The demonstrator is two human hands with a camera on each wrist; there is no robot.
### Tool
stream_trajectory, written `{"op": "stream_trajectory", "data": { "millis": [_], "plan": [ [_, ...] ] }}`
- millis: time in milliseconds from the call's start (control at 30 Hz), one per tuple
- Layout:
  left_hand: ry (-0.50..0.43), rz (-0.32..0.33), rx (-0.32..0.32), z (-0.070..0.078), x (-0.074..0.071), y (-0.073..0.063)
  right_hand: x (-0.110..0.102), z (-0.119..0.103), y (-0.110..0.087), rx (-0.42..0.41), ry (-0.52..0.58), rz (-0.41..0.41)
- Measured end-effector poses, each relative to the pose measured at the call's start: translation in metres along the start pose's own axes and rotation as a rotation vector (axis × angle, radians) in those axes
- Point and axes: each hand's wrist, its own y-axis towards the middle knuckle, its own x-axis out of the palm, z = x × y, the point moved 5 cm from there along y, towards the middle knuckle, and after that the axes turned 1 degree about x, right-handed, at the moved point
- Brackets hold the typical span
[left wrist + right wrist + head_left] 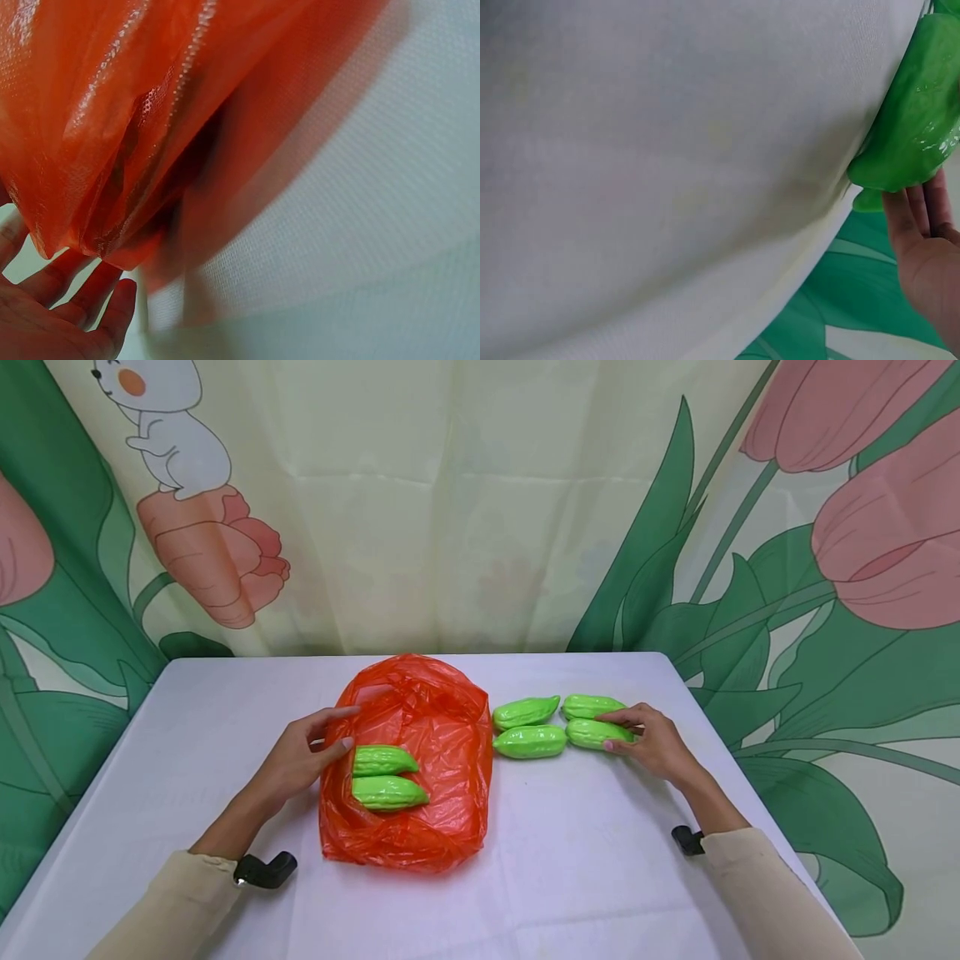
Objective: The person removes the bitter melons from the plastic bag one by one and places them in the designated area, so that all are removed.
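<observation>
A red plastic bag (450,777) lies with its mouth spread wide, two glossy green bitter melons (390,793) side by side in its left part. My left hand (303,756) holds the bag's left edge, its thumb on the near side. Seen in the left wrist view, the fingers (56,281) reach under the gathered plastic. To the right of the bag, several more bitter melons (530,742) form two short rows. My right hand (656,743) grips the right end of the nearer right bitter melon (592,734) between thumb and fingers.
A white cloth covers the table (555,860). Behind it hangs a printed curtain (450,510) with tulips, leaves and a rabbit on a carrot. A black wrist camera (266,870) sits at the left cuff and another black camera (687,841) at the right.
</observation>
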Motion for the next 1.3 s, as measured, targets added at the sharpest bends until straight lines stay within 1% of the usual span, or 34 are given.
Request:
{"op": "stream_trajectory", "data": {
  "millis": [300, 500, 633, 800, 1033, 1300],
  "plan": [
    [-0.003, 0.003, 0.007, 0.0, -0.002, -0.001, -0.01, -0.005, -0.003, 0.036, 0.045, 0.054],
    [-0.005, 0.0, 0.006, 0.0, -0.002, -0.001, -0.014, -0.019, -0.001, 0.026, 0.058, 0.084],
    [-0.005, -0.004, 0.008, 0.001, -0.002, -0.001, -0.011, -0.034, 0.002, 0.004, 0.08, 0.094],
    [-0.007, -0.006, 0.002, 0.002, -0.002, -0.002, -0.003, -0.056, 0.007, -0.023, 0.103, 0.085],
    [-0.003, -0.003, -0.006, 0.004, 0.0, -0.002, 0.011, -0.095, 0.012, -0.105, 0.151, 0.065],
    [-0.013, 0.0, -0.01, 0.003, 0.0, -0.003, 0.027, -0.133, 0.017, -0.2, 0.181, 0.041]
  ]
}}
